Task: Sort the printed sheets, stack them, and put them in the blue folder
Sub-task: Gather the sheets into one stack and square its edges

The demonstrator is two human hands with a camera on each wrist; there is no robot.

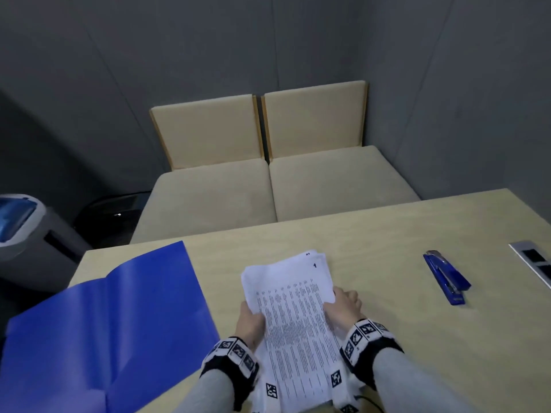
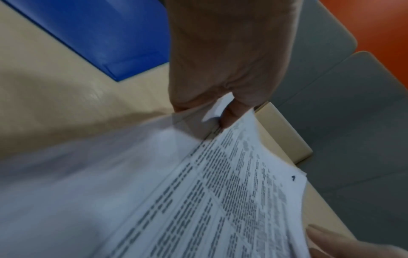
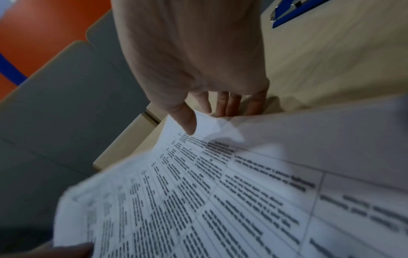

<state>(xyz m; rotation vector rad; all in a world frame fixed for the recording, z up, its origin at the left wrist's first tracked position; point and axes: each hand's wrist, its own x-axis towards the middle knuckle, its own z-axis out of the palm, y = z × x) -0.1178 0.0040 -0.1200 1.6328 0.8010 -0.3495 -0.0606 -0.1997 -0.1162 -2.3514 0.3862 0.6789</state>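
A stack of printed sheets (image 1: 293, 317) covered in rows of text is held above the wooden table (image 1: 387, 228), its edges uneven. My left hand (image 1: 252, 320) grips the stack's left edge, thumb on top (image 2: 232, 115). My right hand (image 1: 346, 305) pinches the right edge, thumb on the top sheet (image 3: 187, 120) and fingers underneath. The sheets (image 2: 220, 192) fill both wrist views (image 3: 220, 192). The blue folder (image 1: 110, 323) lies open on the table to the left of the stack, its corner (image 2: 106, 34) showing in the left wrist view.
A blue stapler (image 1: 445, 277) lies on the table to the right. A metal socket panel (image 1: 533, 260) sits at the right edge. Two beige cushioned seats (image 1: 268, 186) stand beyond the table, and a grey bin (image 1: 26, 228) stands at the left.
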